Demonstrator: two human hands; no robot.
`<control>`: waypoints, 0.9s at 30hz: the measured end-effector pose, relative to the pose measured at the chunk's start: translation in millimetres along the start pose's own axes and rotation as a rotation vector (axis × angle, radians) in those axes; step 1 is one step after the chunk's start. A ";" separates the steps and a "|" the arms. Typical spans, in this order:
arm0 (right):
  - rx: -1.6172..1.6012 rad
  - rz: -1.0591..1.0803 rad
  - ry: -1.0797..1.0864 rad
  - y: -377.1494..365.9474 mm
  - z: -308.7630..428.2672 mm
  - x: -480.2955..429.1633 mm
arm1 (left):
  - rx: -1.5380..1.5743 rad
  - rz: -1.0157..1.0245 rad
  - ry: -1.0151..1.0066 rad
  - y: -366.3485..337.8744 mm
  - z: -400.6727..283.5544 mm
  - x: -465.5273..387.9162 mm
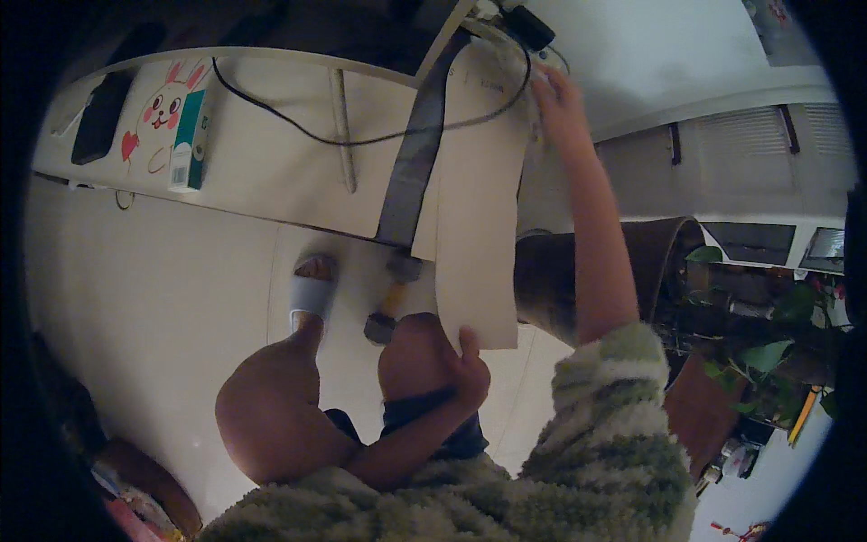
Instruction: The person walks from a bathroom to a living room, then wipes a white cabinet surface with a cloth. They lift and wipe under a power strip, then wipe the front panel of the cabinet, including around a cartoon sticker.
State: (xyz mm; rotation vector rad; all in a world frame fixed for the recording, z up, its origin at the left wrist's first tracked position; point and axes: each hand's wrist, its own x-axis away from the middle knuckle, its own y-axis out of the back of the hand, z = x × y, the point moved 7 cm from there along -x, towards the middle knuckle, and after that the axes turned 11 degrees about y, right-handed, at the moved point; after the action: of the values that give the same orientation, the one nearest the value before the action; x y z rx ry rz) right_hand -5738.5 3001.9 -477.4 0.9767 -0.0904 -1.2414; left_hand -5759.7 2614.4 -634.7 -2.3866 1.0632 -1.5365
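A long beige sheet of paper or card [477, 203], with small writing near its far end, runs from the back of the low surface out over its front edge. My left hand [467, 369] grips the sheet's near end above my knee, thumb on top. Reaching forward, my right hand [559, 101] is at the sheet's far right corner, beside a black adapter [530, 27]; its fingertips are blurred and what they hold is unclear. Under the sheet lies a dark grey strip [416, 162]. A black cable [352, 143] loops over both.
On the beige surface [271, 176] are a green-and-white box [189, 142], a rabbit drawing [157, 118], a dark phone-like object [101, 118] and a pale rod [343, 129]. A dumbbell [393, 298] lies on the floor. At right stand a dark cylindrical bin [609, 264] and leafy plants [769, 356].
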 end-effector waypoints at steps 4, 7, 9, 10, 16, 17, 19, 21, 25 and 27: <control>0.074 0.181 -0.196 21.2 47.1 79.2 | 0.146 0.092 -0.037 -13.1 -18.2 2.0; 0.053 0.271 -0.044 -8.2 76.5 104.6 | 0.076 0.053 -0.023 -12.4 -19.0 3.3; 0.068 0.279 0.085 -30.4 84.2 109.7 | 0.024 0.048 -0.053 -13.2 -19.3 4.8; 0.092 0.265 0.117 -40.9 83.2 110.1 | 0.001 0.033 -0.047 -13.2 -17.9 5.3; 0.122 0.242 0.116 -62.4 41.7 77.7 | 0.095 0.090 -0.090 -14.6 -21.6 6.5; 0.142 0.252 0.115 -64.8 33.3 66.5 | 0.057 0.079 -0.055 -12.6 -19.3 5.9; 0.227 0.308 0.127 -71.6 14.9 36.6 | -0.011 0.097 -0.063 -9.8 -18.7 5.8; 0.188 0.270 0.173 -79.7 2.9 7.4 | -0.014 0.071 -0.040 -5.7 -16.5 4.4; 0.147 0.266 0.092 -89.8 -28.8 -32.2 | -0.085 -0.002 0.003 -7.2 -33.5 5.5; 0.051 0.147 -0.055 -80.8 -44.2 -40.7 | -0.096 -0.016 -0.080 -15.2 -60.6 12.5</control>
State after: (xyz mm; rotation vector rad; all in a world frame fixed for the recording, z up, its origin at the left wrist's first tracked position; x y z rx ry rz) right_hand -5790.1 3061.2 -540.4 0.9628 -0.2341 -1.1349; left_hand -5799.7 2634.4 -589.3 -2.5019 1.1281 -1.4128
